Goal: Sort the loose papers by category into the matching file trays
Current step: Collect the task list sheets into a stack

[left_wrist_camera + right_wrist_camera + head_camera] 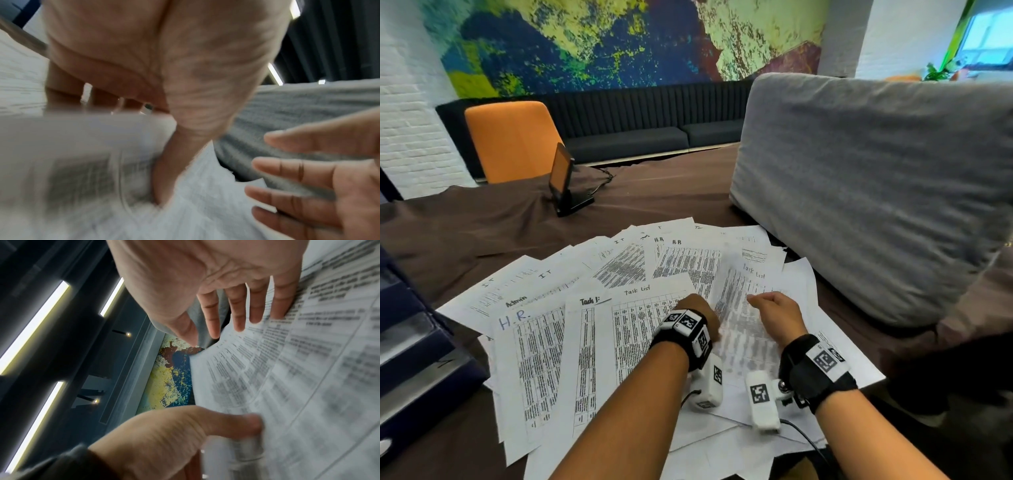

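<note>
Left hand [697,308] pinches a lifted sheet's [739,308] edge, right hand [777,313] spread beside it, cushion [876,192] close right

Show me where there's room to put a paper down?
Bare brown cloth lies between the papers, the black stand and the orange chair. Right of the stand, before the grey cushion, is free too. Near both hands it's crowded.

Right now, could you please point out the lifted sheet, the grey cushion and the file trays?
Lifted sheet [739,329]: head view, middle of its printed table.
Grey cushion [873,192]: head view, centre of its broad face.
File trays [410,346]: head view, front edge of the stack.
</note>
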The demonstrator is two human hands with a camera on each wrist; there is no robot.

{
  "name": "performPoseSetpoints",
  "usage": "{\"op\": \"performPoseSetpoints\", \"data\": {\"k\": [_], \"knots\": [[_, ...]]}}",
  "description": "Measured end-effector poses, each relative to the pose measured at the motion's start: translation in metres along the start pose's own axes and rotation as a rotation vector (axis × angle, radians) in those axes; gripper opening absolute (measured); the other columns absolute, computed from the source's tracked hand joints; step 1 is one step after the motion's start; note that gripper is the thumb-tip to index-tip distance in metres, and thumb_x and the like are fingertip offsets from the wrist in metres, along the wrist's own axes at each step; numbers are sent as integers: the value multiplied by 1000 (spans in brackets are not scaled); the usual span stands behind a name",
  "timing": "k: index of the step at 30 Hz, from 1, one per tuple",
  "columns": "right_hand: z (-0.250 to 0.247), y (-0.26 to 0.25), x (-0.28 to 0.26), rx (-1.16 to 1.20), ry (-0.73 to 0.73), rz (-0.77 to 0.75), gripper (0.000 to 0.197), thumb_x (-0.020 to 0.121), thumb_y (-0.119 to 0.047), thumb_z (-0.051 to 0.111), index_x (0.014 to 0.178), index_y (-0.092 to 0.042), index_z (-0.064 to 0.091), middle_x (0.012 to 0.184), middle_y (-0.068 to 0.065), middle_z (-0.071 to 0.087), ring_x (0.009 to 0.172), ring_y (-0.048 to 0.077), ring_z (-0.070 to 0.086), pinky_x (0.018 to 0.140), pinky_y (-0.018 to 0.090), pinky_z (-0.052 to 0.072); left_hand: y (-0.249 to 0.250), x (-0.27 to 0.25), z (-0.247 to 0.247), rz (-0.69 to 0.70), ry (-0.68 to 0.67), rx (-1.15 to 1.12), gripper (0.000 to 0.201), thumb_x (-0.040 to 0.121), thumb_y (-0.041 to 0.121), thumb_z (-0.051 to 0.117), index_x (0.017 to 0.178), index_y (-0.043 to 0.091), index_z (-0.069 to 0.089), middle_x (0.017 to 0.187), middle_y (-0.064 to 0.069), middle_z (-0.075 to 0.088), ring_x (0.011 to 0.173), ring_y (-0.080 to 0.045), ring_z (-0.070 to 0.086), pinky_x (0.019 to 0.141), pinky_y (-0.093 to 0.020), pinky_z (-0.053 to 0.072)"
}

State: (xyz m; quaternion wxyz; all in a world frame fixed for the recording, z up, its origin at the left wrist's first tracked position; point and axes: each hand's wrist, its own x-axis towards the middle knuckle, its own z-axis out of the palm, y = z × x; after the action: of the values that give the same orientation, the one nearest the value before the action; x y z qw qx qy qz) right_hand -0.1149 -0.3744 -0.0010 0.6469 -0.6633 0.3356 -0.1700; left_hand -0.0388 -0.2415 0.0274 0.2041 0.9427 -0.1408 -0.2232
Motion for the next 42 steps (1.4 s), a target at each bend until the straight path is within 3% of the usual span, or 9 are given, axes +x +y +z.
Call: {"op": "performPoseSetpoints", "data": {"k": [7, 11, 14, 17, 21, 25, 32, 39, 42], "knots": [[0, -3, -4, -89, 61, -15, 67, 82, -36, 77, 136, -19, 42, 142, 11, 43, 125, 26, 48, 102, 39, 42, -51, -9, -32, 124, 66, -635, 20, 88, 17, 74, 106, 13, 66, 102, -10, 72, 91, -26, 70, 79, -38, 57], [16, -17, -29, -64, -168, -36, 49, 89, -25, 73, 129, -11, 49, 119, 3, 59, 100, 18, 58, 87, 30, 44, -100, -30, -52, 111, 102, -801, 24, 89, 29, 72, 107, 12, 69, 97, -6, 76, 98, -28, 71, 83, -39, 56], [36, -16, -44, -101, -330, -98, 13, 94, -19, 65, 100, -9, 70, 97, 13, 74, 89, 30, 71, 87, 51, 57, -138, -42, -55, 71, 92, -824, 44, 84, 50, 72, 113, 17, 68, 107, -1, 74, 105, -23, 67, 92, -41, 52], [59, -13, -56, -191, -395, -169, 22, 96, -23, 62, 97, -2, 69, 95, 22, 72, 88, 38, 71, 85, 54, 57, -172, -45, -54, 13, 116, -893, 62, 75, 62, 77, 117, 18, 68, 113, -2, 74, 108, -25, 68, 99, -48, 50], [79, -3, -53, -330, -362, -232, 45, 97, -44, 55, 77, -4, 61, 72, 10, 56, 67, 24, 54, 66, 31, 44, -205, -46, -51, -82, 254, -872, 33, 91, 43, 68, 108, 15, 71, 103, -6, 76, 102, -29, 70, 97, -51, 52], [80, -5, -40, -1077, -290, -256, 52, 90, -59, 52, 129, -25, 54, 129, 3, 56, 124, 25, 48, 97, 38, 46, -229, -52, -37, -190, 265, -911, 31, 95, 28, 67, 109, 0, 67, 104, -23, 73, 98, -40, 70, 94, -53, 54], [82, -6, -30, -1049, -303, -142, 106, 69, -47, 83, 150, -22, 19, 140, 9, 44, 124, 33, 52, 98, 41, 48, -227, -58, -32, -222, 249, -822, 31, 95, 34, 66, 90, 5, 57, 76, -8, 48, 68, -23, 51, 65, -33, 48], [75, -4, -20, -762, -257, -143, 13, 79, -17, 76, 81, -13, 64, 74, -1, 64, 71, 21, 64, 58, 26, 50, -233, -55, -29, -186, 230, -906, 49, 87, 42, 69, 107, -2, 62, 85, -12, 65, 78, -30, 66, 86, -57, 57], [67, -8, -7, -477, -215, -147, 23, 85, -13, 73, 63, -10, 66, 61, 4, 65, 60, 24, 64, 61, 39, 58, -231, -62, -37, -180, 239, -1040, 30, 96, 26, 67, 112, 2, 62, 88, -9, 75, 84, -30, 73, 83, -47, 58]]}}
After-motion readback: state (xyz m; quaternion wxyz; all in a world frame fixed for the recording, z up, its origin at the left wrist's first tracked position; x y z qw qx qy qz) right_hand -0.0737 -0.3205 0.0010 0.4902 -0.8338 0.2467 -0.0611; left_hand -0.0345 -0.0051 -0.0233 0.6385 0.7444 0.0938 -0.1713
